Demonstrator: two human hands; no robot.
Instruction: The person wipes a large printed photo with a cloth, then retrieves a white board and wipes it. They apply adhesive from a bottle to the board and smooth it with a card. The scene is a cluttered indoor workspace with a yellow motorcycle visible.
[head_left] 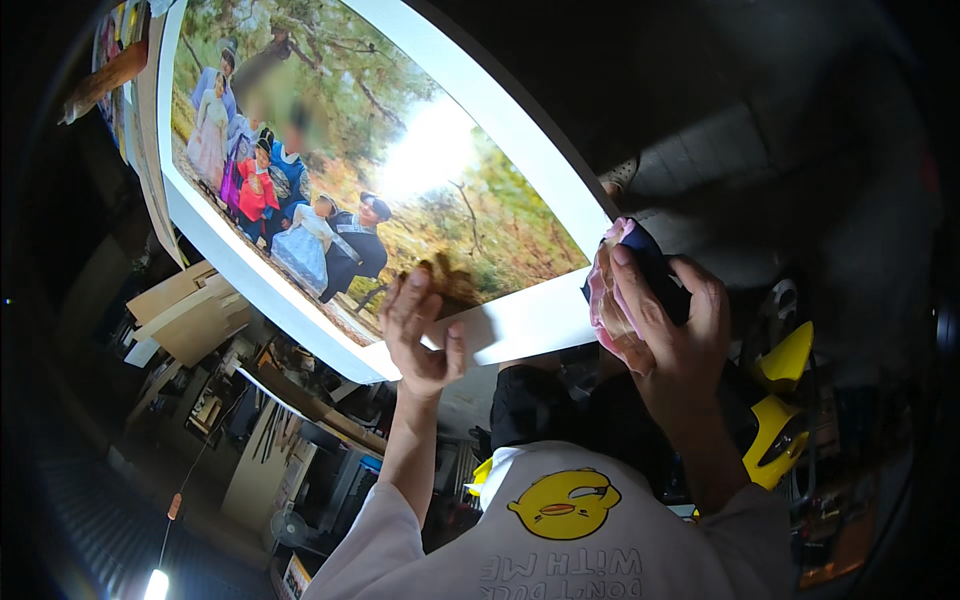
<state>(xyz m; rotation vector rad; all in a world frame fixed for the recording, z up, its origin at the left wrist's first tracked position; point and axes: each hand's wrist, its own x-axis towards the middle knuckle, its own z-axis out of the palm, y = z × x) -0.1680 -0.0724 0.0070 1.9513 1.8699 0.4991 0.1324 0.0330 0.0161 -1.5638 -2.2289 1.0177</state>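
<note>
Dim workshop clutter lay behind; a large photo print (340, 170) was pressed flat by the left hand (420, 335), while a cloth (625, 300), clenched in the right hand (680, 340), was held at its right edge.

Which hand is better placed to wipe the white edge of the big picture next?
Probably the right hand. It already holds the bunched cloth against the big picture's white edge. The left hand has no cloth; its fingers lie flat on the picture, steadying it.
</note>
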